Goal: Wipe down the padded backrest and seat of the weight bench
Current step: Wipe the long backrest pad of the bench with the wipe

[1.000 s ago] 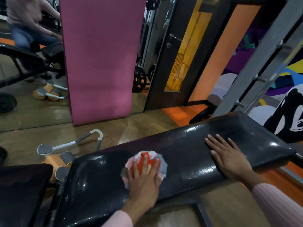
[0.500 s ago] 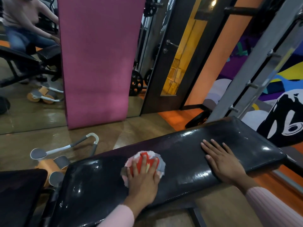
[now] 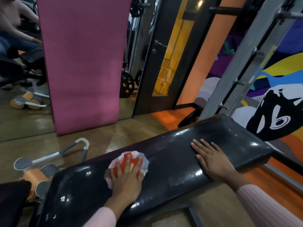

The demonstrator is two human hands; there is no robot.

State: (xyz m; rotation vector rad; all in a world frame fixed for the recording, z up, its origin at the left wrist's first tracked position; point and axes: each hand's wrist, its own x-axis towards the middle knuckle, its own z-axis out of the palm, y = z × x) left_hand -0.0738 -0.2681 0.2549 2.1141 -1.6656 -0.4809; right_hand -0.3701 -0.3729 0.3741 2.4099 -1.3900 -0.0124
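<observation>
The black padded bench (image 3: 172, 169) is seen running from the lower left of the frame up to the middle right, its glossy surface catching highlights. A crumpled white and red cloth (image 3: 131, 158) is pressed flat against the pad near the frame's centre by the left hand (image 3: 126, 179), whose fingers are spread straight over it rather than curled round it. The right hand (image 3: 213, 159) is laid palm down on the pad to the right of the cloth, fingers straight and relaxed, nothing grasped. Pale pink sleeves (image 3: 265, 205) are seen at both wrists along the bottom edge.

A second dark pad (image 3: 11, 202) is cut off at the lower left corner. On the floor just beyond the bench, at the left, an orange and grey roller (image 3: 37, 174) with white handles is lying. A pink mat (image 3: 82, 63) is stood upright against a mirror (image 3: 19, 79) in the upper left, where a person and the roller are reflected. A dark door (image 3: 157, 63) is seen at upper centre, and a grey metal frame (image 3: 246, 54) slants across a painted wall (image 3: 278, 104) at the right.
</observation>
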